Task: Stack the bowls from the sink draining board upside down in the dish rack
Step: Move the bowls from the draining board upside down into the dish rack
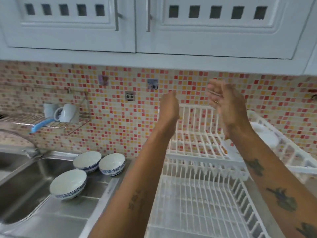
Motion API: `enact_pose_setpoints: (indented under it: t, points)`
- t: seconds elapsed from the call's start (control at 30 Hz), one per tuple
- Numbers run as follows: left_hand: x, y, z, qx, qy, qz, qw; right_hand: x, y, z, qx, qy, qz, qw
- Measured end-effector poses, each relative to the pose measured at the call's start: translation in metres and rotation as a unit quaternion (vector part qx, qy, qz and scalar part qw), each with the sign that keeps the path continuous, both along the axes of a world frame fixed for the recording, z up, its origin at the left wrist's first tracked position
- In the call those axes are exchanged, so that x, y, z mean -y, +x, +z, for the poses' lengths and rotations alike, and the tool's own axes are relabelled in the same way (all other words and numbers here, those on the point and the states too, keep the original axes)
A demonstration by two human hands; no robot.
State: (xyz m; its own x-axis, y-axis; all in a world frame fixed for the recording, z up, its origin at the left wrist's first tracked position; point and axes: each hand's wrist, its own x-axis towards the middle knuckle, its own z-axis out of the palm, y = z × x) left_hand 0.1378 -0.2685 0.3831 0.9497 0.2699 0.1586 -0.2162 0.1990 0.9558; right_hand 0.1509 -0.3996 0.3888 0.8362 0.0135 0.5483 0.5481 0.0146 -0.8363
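Three white bowls with blue patterned outsides stand upright on the steel draining board (pixel 72 212): a near bowl (pixel 68 184), a far left bowl (pixel 87 161) and a far right bowl (pixel 111 164). A white wire dish rack (pixel 197 206) sits to their right, with an upper tier (pixel 193 134) behind. Both my hands are raised above the rack, well away from the bowls. My left hand (pixel 169 109) has its fingers curled and holds nothing. My right hand (pixel 223 102) is blurred, fingers spread, holding nothing.
The steel sink basin (pixel 22 186) and tap (pixel 18 136) lie left of the bowls. A wall shelf (pixel 42 121) holds white mugs and a blue-handled brush. White plates (pixel 264 136) rest in the rack's far right side. Cupboards (pixel 137 24) hang overhead.
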Motion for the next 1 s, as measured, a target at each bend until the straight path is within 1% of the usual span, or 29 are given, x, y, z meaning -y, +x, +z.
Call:
enact_pose_setpoints:
  t: [0.1,0.17,0.23,0.3,0.37,0.5,0.67,0.73,0.9,1.0]
  points:
    - [-0.055,-0.019,-0.014,0.020,-0.071,0.061,0.995,-0.055,-0.017,-0.009,-0.028,0.072,0.097,0.992]
    - [-0.093,-0.029,-0.028,0.022,-0.098,0.118,0.988,-0.092,-0.028,-0.020,-0.031,0.088,0.137,0.986]
    - [-0.129,-0.036,-0.047,0.008,-0.100,0.185,0.978,-0.132,-0.039,-0.036,0.004,0.063,0.147,0.987]
    - [-0.164,-0.041,-0.067,-0.002,-0.094,0.231,0.969,-0.173,-0.046,-0.053,0.036,0.019,0.159,0.986]
    - [-0.200,-0.042,-0.090,-0.021,-0.099,0.260,0.960,-0.214,-0.046,-0.074,0.025,-0.013,0.186,0.982]
    - [-0.272,-0.044,-0.139,-0.069,-0.115,0.319,0.938,-0.289,-0.025,-0.131,-0.082,-0.055,0.190,0.977]
    - [-0.354,-0.040,-0.213,-0.133,-0.107,0.376,0.911,-0.365,0.011,-0.224,-0.234,-0.122,0.163,0.951]
    - [-0.380,-0.039,-0.241,-0.165,-0.110,0.389,0.900,-0.388,0.020,-0.255,-0.281,-0.126,0.143,0.941]
    - [-0.422,-0.035,-0.298,-0.207,-0.186,0.438,0.855,-0.432,0.042,-0.313,-0.382,-0.102,0.124,0.910]
    - [-0.445,-0.030,-0.323,-0.221,-0.184,0.454,0.843,-0.455,0.053,-0.340,-0.429,-0.090,0.111,0.892]
